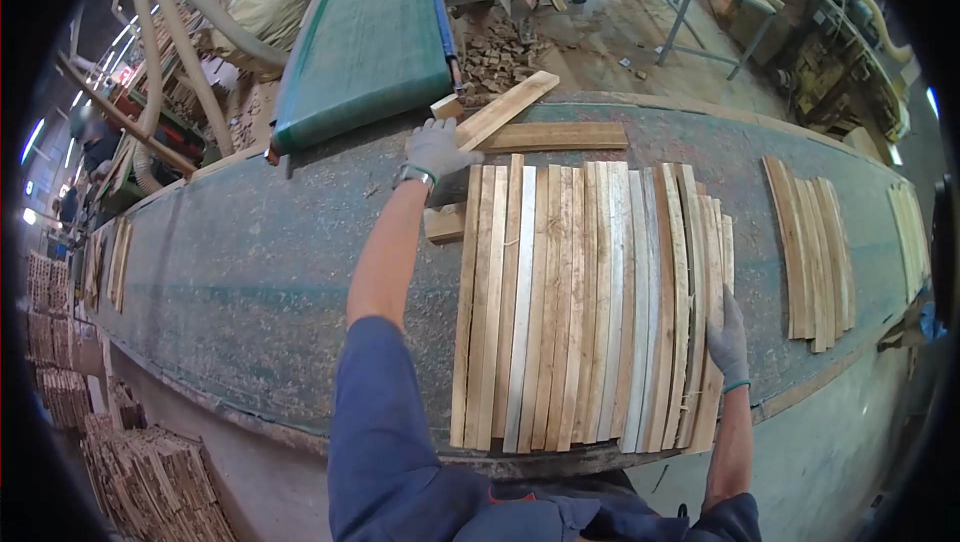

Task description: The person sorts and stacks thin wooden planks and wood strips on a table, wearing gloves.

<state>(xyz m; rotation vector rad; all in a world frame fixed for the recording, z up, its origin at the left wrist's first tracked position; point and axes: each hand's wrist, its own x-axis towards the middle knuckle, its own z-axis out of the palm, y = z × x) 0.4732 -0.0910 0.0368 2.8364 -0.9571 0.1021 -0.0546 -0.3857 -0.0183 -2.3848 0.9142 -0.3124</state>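
A row of long wooden strips [570,302] lies side by side on the worn table [260,272] in front of me. My left hand [440,148], in a grey glove, reaches past the row's far left corner. Its fingers and thumb are around the near end of a short wooden board [512,107], which slants across another board [560,136] lying crosswise. A small wood block [447,106] shows just beyond the fingertips. At the row's right side my gloved right hand [729,337] rests with fingers stretched along the outer strip. A block end [444,224] pokes out at the row's left.
A green conveyor belt [370,42] ends at the table's far edge. More strips [812,252] lie to the right, with another bundle [909,237] beyond. Stacked wood [150,477] stands on the floor at lower left. Scrap pieces [500,52] are heaped behind the table.
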